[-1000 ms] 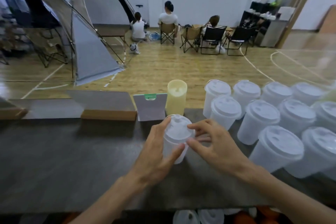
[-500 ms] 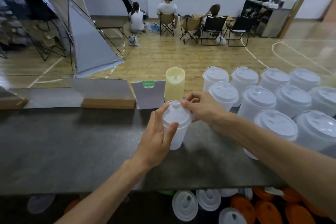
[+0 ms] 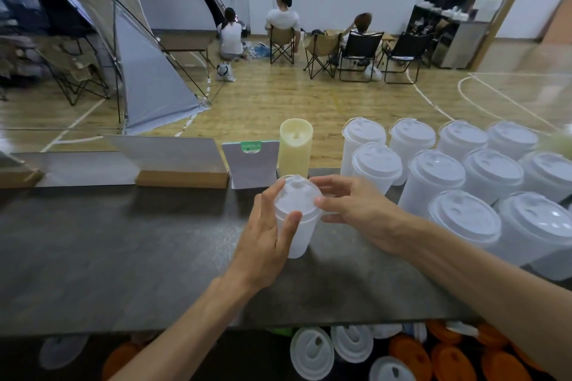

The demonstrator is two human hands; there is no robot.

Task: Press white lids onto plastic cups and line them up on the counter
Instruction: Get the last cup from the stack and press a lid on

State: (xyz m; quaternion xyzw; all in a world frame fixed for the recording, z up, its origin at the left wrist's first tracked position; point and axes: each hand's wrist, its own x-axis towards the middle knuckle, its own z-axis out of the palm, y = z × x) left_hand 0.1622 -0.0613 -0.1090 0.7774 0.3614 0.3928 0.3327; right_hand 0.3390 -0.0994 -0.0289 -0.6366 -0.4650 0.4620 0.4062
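Currently both hands' fingers are gripping the cup and lid; uneven pressing is risking tipping it on the tabletop.

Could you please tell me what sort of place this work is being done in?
Probably a drinks stand set up in an indoor sports hall: court lines painted on a wooden floor, a tent, folding chairs, and a counter crowded with lidded cups.

Bare counter to the left; lidded cups crowded the right, yellow cup and card stand blocked behind
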